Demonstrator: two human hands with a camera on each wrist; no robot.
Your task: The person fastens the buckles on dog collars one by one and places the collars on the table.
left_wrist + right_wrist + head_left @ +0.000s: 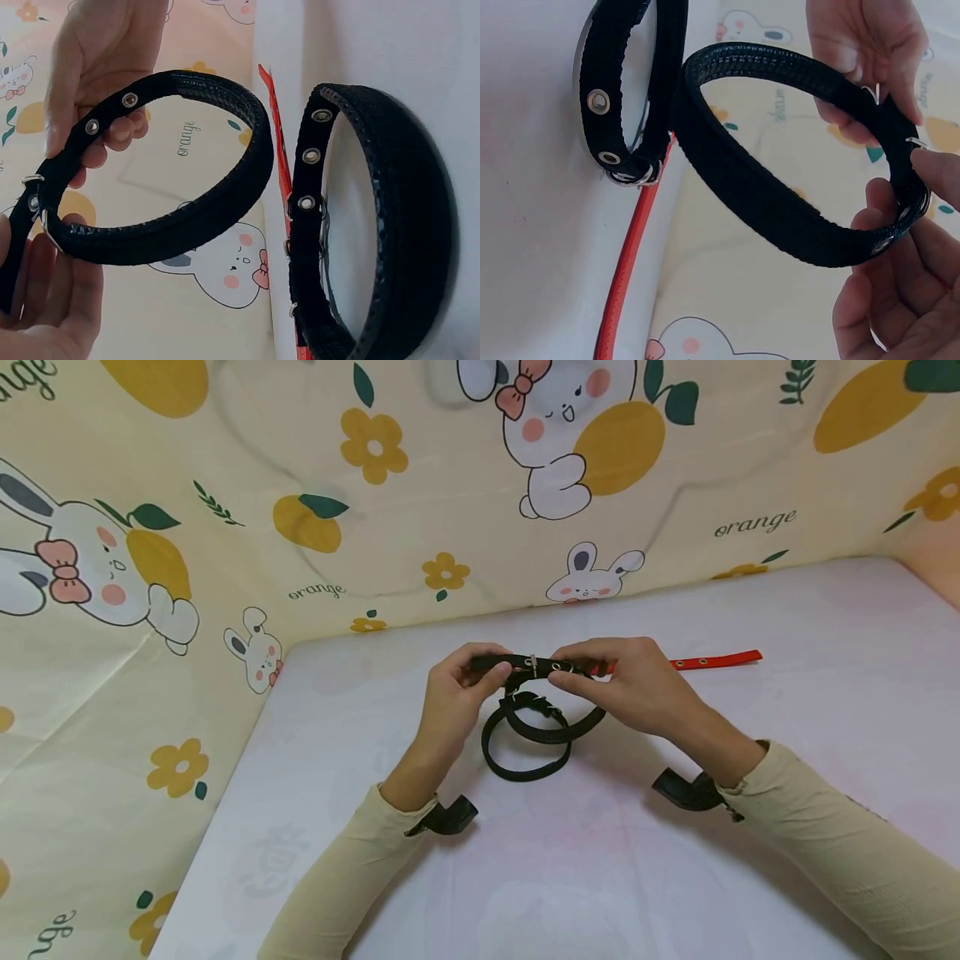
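A black collar [557,737] with metal eyelets is held up by both hands, its band closed in a loop. My left hand [456,697] pinches the strap end that sticks out past the metal buckle [534,665]. On the other side of the buckle, my right hand [637,687] pinches the strap between thumb and fingers. In the left wrist view, two eyelets of the held collar [217,232] show between the buckle and the right fingers. A second black collar [525,775], also looped, stands on the table just below the held one.
A red strap [720,660] with eyelets lies on the white table [300,877] behind the right hand. A cream cloth [420,527] printed with rabbits and oranges rises behind the table's far edge and along its left side.
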